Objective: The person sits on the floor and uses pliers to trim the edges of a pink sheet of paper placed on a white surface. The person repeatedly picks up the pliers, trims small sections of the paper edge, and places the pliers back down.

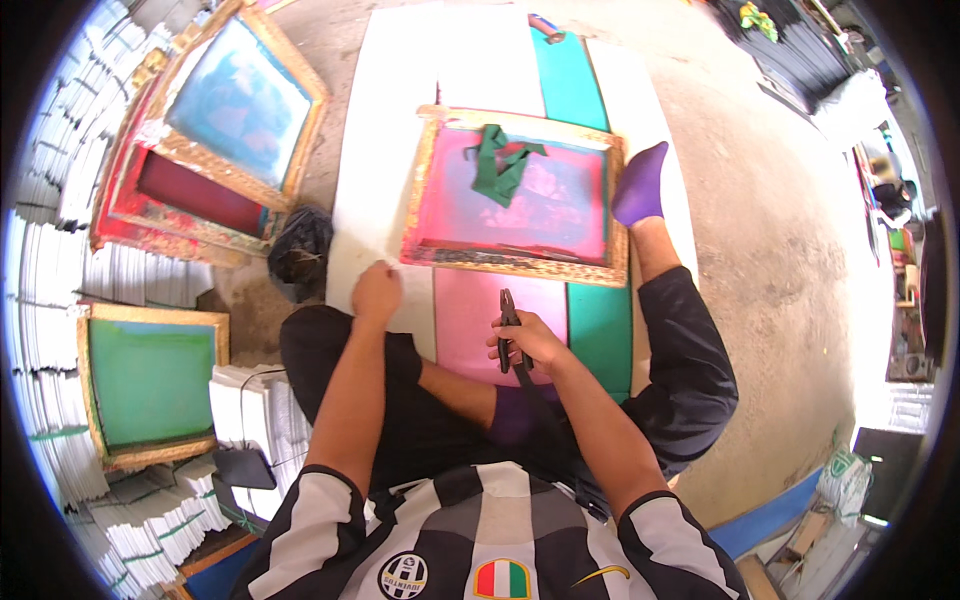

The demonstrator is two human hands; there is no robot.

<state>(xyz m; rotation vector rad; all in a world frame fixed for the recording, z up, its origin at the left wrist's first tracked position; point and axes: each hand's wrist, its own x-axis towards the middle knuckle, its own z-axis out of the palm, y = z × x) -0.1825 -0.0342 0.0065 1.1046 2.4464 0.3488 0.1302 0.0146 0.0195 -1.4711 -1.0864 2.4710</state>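
My right hand (pixel 540 340) is wrapped round the handles of dark pliers (pixel 507 315), whose jaws point away from me. Just beyond the jaws lies a wooden screen frame (pixel 520 268) with pink and light blue mesh, flat on the work surface. A crumpled green cloth strip (pixel 494 178) rests on that mesh. My left hand (pixel 377 292) is closed near the frame's near left corner, apart from it. What its fingers hold, if anything, is too small to make out.
Under the frame are white, pink and green boards (pixel 500 310). My purple-socked foot (pixel 640 185) touches the frame's right side. Other painted screens (pixel 243 100) lean at left beside a black plastic bag (pixel 300 250). A green screen (pixel 150 385) stands by stacked white sheets (pixel 45 290).
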